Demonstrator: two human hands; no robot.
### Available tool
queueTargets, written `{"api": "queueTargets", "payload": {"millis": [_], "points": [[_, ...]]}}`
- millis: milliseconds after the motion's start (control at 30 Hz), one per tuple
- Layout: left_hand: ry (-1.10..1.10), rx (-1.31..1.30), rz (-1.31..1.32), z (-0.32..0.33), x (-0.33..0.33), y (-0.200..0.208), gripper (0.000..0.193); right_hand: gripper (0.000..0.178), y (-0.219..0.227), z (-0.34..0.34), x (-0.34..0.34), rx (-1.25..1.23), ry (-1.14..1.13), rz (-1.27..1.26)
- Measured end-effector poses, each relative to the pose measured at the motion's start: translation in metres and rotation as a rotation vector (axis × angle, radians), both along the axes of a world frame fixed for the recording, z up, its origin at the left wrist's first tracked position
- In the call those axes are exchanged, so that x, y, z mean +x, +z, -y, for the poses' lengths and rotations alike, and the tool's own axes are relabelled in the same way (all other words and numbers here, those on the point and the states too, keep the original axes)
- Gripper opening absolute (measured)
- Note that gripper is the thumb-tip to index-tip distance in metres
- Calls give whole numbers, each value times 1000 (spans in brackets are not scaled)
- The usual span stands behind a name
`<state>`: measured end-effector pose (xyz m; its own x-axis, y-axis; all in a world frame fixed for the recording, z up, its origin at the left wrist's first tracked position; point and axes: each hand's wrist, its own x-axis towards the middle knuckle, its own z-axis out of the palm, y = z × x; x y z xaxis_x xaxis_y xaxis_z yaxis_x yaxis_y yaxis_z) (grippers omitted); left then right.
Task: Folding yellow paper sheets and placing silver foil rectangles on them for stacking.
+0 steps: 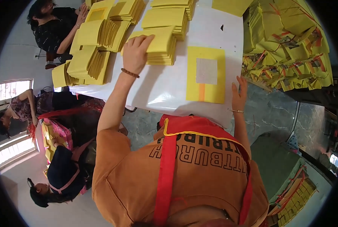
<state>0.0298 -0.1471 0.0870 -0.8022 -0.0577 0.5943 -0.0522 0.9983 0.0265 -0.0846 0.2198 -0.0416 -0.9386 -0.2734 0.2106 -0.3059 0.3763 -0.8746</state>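
Observation:
My left hand (136,53), with a beaded bracelet at its wrist, is closed on the top of a yellow paper bundle (161,39). Its fingers bend over the paper, and the thumb is mostly hidden. Under that bundle lie several more yellow layers. To the right, a yellow sheet (191,75) lies flat on the white table, bearing a silver-grey square (206,71) and an orange strip (202,92). My right hand (238,92) is open at the table's right edge, fingers apart and holding nothing, a little away from that sheet.
More yellow paper stacks (87,62) cover the table's left side. Tied yellow bundles (286,45) with red strips are piled beyond the right edge. One person (53,30) sits at the far left; two others (64,166) work lower left. A green cover (275,162) lies at lower right.

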Motion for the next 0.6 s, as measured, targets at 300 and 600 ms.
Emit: {"api": "queueTargets", "payload": {"millis": [300, 600], "points": [[47, -103, 342, 38, -13, -73, 51, 31, -16, 19, 11, 99, 121, -49], [46, -147, 506, 22, 10, -108, 69, 32, -31, 20, 21, 126, 80, -111]]}}
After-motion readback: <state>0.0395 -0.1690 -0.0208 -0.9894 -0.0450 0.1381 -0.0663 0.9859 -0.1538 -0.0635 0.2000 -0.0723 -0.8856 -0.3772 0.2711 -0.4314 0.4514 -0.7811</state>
